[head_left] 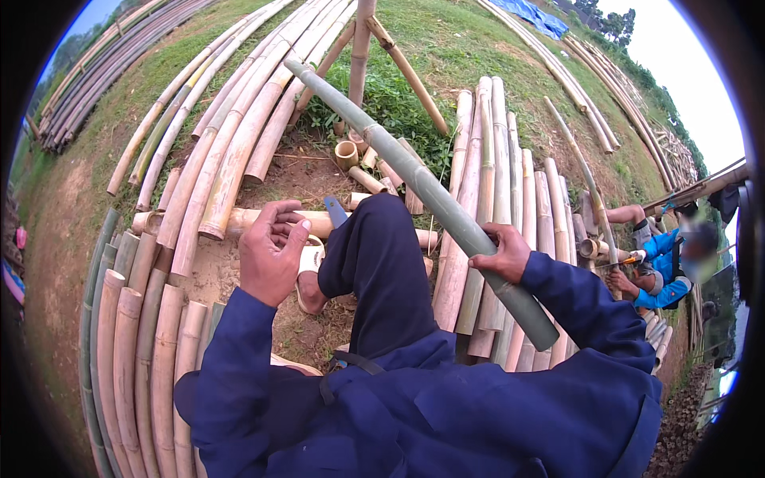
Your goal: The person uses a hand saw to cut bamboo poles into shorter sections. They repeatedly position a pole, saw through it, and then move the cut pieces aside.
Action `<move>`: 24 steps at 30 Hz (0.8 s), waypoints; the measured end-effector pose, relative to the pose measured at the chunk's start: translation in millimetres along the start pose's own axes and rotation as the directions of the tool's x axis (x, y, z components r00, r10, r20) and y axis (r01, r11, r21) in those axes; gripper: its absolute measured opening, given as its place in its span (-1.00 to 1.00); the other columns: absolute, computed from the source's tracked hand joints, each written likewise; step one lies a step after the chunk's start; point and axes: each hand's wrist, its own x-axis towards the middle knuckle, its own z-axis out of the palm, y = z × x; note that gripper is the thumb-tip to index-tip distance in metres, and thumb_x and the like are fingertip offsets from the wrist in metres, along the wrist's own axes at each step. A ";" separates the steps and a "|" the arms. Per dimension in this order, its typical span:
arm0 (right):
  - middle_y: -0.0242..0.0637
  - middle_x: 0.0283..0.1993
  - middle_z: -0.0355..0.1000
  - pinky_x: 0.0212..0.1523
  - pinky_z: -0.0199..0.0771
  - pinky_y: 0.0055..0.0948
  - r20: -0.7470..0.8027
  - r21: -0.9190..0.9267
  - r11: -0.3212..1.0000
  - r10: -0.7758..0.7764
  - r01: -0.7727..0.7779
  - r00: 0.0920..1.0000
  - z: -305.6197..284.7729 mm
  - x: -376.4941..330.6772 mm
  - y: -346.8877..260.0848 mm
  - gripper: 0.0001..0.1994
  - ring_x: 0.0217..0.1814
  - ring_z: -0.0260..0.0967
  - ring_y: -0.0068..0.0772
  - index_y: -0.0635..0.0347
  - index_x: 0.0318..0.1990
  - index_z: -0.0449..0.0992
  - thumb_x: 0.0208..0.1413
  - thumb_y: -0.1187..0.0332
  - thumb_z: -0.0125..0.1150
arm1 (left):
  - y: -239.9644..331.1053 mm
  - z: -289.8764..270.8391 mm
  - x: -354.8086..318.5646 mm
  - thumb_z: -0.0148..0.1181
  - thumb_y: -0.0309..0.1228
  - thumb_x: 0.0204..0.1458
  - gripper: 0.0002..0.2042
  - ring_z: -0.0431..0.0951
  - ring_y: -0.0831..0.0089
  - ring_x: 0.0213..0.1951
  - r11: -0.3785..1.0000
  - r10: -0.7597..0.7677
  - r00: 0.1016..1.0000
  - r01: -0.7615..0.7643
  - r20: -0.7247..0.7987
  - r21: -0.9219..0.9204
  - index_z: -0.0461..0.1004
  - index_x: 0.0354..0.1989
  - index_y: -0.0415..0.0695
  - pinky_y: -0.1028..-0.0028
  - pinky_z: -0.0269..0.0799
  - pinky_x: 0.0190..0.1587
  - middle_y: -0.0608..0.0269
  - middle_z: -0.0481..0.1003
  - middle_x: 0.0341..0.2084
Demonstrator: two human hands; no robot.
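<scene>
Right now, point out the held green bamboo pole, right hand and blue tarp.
Held green bamboo pole point(420, 178), head view: mid-length.
Right hand point(511, 252), head view: middle of hand.
Blue tarp point(535, 16), head view: visible middle.

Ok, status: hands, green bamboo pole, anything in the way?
Bare right hand gripping green bamboo pole near closer end. Bare left hand loosely curled, apparently empty. Dark-trousered knee alongside; contact unclear.

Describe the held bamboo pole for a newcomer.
Start at the dark blue trouser knee, centre. Past its right side, a thick green bamboo pole slants down rightward. Unlike the pale tan bamboo poles lying nearby, it is in the right hand.
</scene>
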 end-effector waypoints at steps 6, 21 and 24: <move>0.21 -0.04 0.55 0.08 0.54 -0.13 -0.090 -0.018 1.000 -0.027 0.025 0.996 29.8 -108.3 30.7 -0.33 0.01 0.59 0.11 0.48 0.13 0.46 -0.14 0.25 0.50 | -16.6 157.8 15.3 0.34 -0.36 0.19 -0.27 0.42 0.24 0.29 0.765 -0.307 0.928 0.372 0.211 -0.526 0.11 0.39 -0.50 0.37 0.31 0.34 -0.24 0.33 0.29; 0.20 0.09 0.50 0.10 0.56 -0.05 0.041 -0.061 0.995 0.087 -0.085 0.995 83.3 -170.2 60.0 0.03 0.08 0.57 0.16 0.32 0.34 0.24 -0.22 -0.08 0.64 | -15.7 222.1 -48.5 0.43 -0.49 0.06 -0.52 0.54 0.36 -0.01 0.659 -0.361 0.899 0.435 0.249 -0.614 0.37 0.13 -0.23 0.35 0.45 0.13 0.16 0.50 -0.07; 0.27 0.20 0.45 0.20 0.52 0.00 -0.092 -0.030 0.997 0.067 -0.070 0.994 65.9 -137.7 26.2 0.28 0.19 0.52 0.21 0.30 0.46 0.07 -0.33 -0.27 0.65 | -10.8 225.3 -64.2 0.42 -0.49 0.07 -0.52 0.55 0.37 -0.03 0.704 -0.326 0.909 0.416 0.258 -0.576 0.36 0.13 -0.24 0.36 0.45 0.13 0.16 0.51 -0.08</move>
